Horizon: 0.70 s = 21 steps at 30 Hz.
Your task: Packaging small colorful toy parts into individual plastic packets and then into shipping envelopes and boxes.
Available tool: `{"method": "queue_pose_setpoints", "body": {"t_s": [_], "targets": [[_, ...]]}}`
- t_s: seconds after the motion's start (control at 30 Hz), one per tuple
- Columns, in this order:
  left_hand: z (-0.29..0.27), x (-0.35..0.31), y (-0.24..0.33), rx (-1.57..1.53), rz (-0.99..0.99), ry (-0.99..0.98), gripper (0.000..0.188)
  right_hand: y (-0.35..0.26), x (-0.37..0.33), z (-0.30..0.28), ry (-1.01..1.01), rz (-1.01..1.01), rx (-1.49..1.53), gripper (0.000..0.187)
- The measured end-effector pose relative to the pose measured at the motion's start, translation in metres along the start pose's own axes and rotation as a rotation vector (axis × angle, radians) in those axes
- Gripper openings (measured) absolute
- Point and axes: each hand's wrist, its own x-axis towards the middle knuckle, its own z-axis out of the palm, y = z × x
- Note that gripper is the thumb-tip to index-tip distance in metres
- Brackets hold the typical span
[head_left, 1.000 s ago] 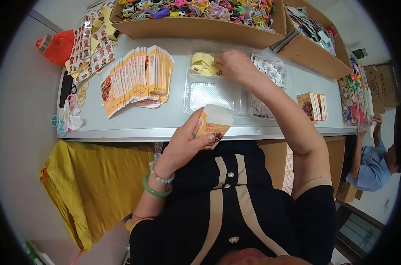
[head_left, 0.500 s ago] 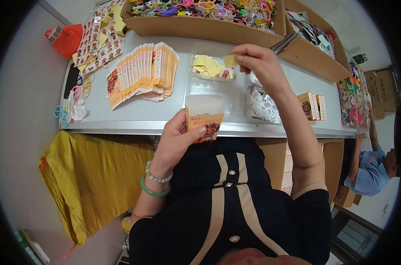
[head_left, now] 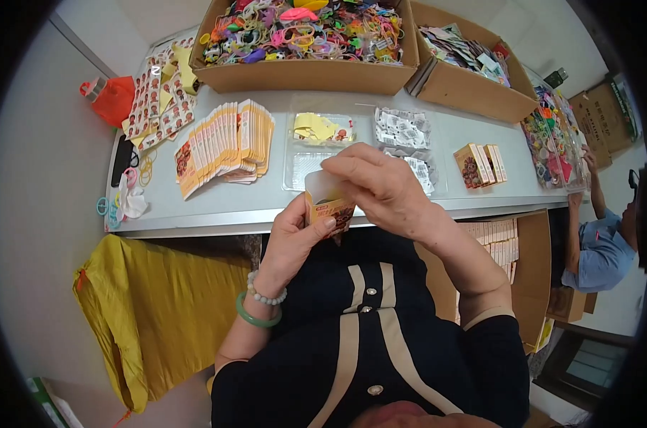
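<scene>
My left hand (head_left: 293, 239) grips a small orange printed carton (head_left: 322, 210), its pale top flap standing up. Over the carton's mouth bends my right hand (head_left: 386, 187), fingers curled downward; whatever they pinch is hidden. Beyond the hands, a clear plastic tray (head_left: 293, 162) has yellow paper pieces (head_left: 315, 127) and a few character stickers in one part. White printed packets (head_left: 402, 128) fill compartments on its right. A fanned stack of flat orange cartons (head_left: 223, 146) lies to the left, and several made-up cartons (head_left: 480, 165) stand at the right.
Cardboard boxes of colourful trinkets (head_left: 302, 74) and flat packets (head_left: 473, 96) line the back. Sticker sheets (head_left: 159, 93), a red bag (head_left: 113, 100) and scissors (head_left: 104, 207) lie left. Below right is a carton-filled box (head_left: 533, 278); a person in blue (head_left: 600, 257) works far right.
My right hand has come from above the tray, where it held a yellow paper piece, down to the carton's opening. The left hand still holds the carton. The view has shifted.
</scene>
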Motion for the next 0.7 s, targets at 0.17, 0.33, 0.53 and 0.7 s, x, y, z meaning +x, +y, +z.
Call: {"method": "queue_pose_setpoints", "body": {"t_s": [0.17,0.33,0.53,0.7], "targets": [[0.004,0.019,0.004,0.006,0.033,0.008,0.024,0.015,0.011,-0.019,-0.132,0.019,0.096,0.015],[-0.013,0.040,0.011,0.107,0.029,-0.039,0.027,0.030,0.037,-0.026,-0.263,-0.004,-0.002,0.014],[-0.025,0.062,0.037,-0.026,0.047,0.072,0.035,0.107,0.109,-0.045,-0.012,0.228,-0.049,0.018],[-0.029,0.088,0.033,0.053,-0.008,-0.014,0.036,0.178,0.163,-0.021,0.033,0.354,-0.409,0.019]]}}
